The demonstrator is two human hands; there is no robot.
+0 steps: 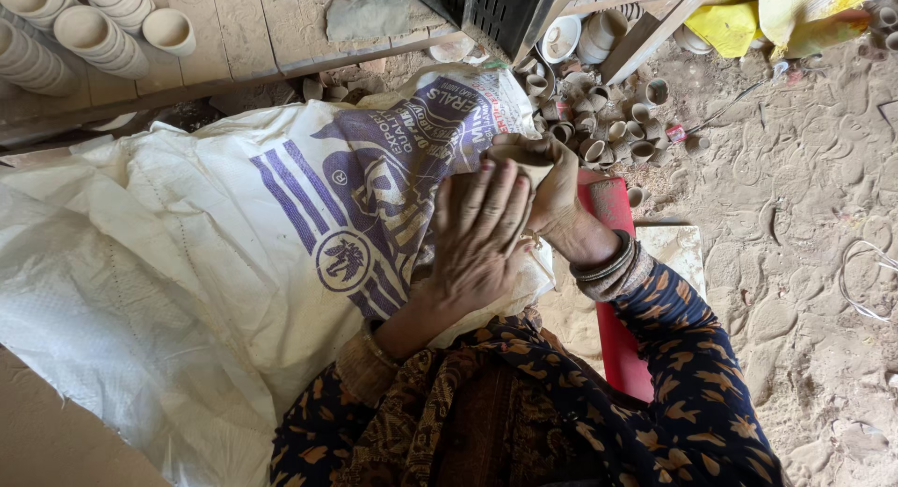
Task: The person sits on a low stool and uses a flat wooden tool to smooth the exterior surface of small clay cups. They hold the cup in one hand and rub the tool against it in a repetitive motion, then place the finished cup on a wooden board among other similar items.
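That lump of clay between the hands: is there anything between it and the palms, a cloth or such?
Nothing visible. The left hand lies flat against the lump of clay and the right hand cups it from the other side, both bare. The white sack lies under the hands, not between them and the clay.

Woven plastic sack (187, 262), matt clay lump (528, 159)

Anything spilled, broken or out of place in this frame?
Yes: small clay cups lie jumbled and tipped on the sandy ground beyond the right hand, unlike the neatly stacked bowls top left. Breakage cannot be told.
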